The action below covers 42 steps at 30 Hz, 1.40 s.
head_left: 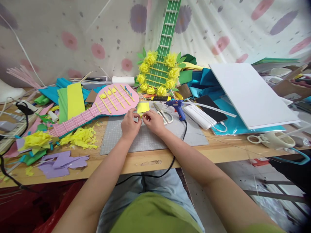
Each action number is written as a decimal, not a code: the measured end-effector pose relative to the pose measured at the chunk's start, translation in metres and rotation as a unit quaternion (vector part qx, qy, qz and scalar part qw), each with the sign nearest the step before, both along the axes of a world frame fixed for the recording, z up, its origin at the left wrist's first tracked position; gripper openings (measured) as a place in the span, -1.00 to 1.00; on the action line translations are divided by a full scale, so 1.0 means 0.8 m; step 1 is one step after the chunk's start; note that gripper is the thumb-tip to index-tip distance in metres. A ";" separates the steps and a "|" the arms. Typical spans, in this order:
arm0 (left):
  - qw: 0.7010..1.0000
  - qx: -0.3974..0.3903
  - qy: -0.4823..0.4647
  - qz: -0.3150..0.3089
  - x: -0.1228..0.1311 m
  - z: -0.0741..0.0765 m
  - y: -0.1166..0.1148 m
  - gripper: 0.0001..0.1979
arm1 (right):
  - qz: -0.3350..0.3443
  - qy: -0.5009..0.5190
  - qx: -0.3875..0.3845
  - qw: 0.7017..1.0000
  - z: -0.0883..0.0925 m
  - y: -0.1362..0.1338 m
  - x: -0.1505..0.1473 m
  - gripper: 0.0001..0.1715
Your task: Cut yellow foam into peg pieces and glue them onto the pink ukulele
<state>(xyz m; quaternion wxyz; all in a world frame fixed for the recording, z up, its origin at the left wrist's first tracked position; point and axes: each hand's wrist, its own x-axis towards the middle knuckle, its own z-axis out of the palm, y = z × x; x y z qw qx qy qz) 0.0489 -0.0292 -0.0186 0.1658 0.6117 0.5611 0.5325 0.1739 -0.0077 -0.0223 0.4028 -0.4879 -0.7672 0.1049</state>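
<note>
Over the grey cutting mat (150,139), my left hand (130,123) and my right hand (153,120) almost meet at the fingertips. Between them they pinch a small piece of yellow paper (141,115), mostly hidden by the fingers. Just beyond lies a square of yellow paper (143,107). White-handled scissors (167,117) rest to the right of my right hand, and a blue glue gun (178,108) lies past them. Left of my hands is a pink paper instrument (116,100) with yellow strips and flower-like pieces.
A green instrument with yellow paper flowers (156,76) stands against the curtain. A white power bank (200,116) and large white board (252,94) lie right. Yellow paper scraps (82,137), purple scraps (63,163) and a power strip (14,129) crowd the left. The glue gun's cord crosses the table edge.
</note>
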 end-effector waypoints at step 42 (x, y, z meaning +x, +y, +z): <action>0.980 -0.040 -0.181 -0.071 -0.004 -0.014 0.015 -0.58 | 0.074 0.130 -0.083 0.985 -0.003 0.012 0.012 -0.83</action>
